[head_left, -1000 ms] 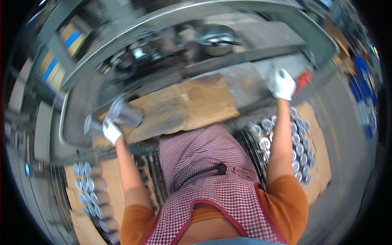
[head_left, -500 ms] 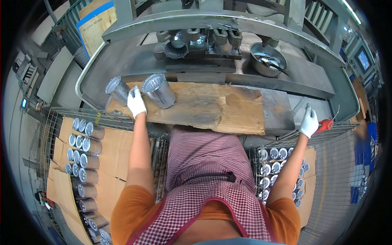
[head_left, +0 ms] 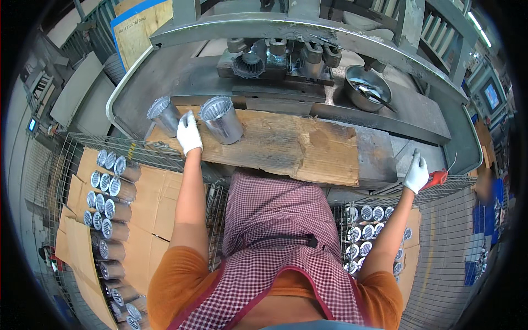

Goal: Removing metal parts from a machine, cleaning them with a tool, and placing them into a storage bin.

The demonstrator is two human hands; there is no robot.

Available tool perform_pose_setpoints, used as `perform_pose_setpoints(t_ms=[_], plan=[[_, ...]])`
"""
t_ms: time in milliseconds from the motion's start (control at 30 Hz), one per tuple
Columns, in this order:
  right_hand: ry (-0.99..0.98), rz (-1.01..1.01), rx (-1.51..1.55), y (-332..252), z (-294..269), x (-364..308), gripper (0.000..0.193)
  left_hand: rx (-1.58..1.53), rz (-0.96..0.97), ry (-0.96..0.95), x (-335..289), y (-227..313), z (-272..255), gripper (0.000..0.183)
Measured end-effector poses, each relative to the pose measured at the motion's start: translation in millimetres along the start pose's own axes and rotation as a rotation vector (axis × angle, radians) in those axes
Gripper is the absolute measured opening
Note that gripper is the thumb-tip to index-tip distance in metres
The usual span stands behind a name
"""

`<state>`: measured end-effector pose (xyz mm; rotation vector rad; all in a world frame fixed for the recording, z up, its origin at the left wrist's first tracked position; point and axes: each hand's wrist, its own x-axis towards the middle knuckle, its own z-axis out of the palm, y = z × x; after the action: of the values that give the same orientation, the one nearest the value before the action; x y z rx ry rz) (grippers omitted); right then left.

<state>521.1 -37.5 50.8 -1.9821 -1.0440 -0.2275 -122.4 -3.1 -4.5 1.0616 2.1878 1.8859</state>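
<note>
Two ribbed, grey metal cup-shaped castings stand on a worn cardboard sheet [head_left: 269, 143]. One casting [head_left: 164, 116] is at the left end, and the other casting [head_left: 221, 121] is just right of it. Between them is my left hand [head_left: 189, 133] in a white glove, its fingers stretched upward and nothing visible in them; I cannot tell whether it touches the left casting. Far to the right, my gloved right hand [head_left: 416, 173] is raised at the bench edge with fingers pointing up and no object visible in them. Directly beside it lies a red-handled tool [head_left: 435, 180].
Ahead is a machine fixture [head_left: 278, 63] with another ribbed casting [head_left: 248, 66]. A metal bowl [head_left: 367, 88] holding a dark-handled tool stands on the ledge. Wire baskets flank me, with rows of castings [head_left: 118, 190] at left and more castings [head_left: 367, 231] at right. A metal beam [head_left: 308, 32] crosses above.
The view has shifted slightly. Both hands keep nearly the same places, the left between the two castings and the right beside the red tool. The castings stand as before.
</note>
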Motion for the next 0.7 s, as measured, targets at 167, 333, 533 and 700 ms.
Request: perform_pose_setpoints(t_ms=[167, 333, 533, 700], plan=[[0.030, -0.002, -0.013, 6.9, 3.9, 0.8, 0.056, -0.012, -0.031, -0.017, -0.9, 2.8, -2.7, 0.044], [0.026, 0.006, 0.002, 8.9, 4.4, 0.4, 0.055, -0.025, -0.043, -0.017, -3.3, 8.2, -4.5, 0.043], [0.026, -0.023, 0.034, 7.8, 6.8, 1.4, 0.056, -0.032, -0.040, -0.013, 0.3, -0.1, -3.5, 0.041], [0.083, -0.148, -0.111, 0.2, 0.4, -1.2, 0.038, -0.047, -0.036, -0.024, -1.5, 7.6, -2.1, 0.039]])
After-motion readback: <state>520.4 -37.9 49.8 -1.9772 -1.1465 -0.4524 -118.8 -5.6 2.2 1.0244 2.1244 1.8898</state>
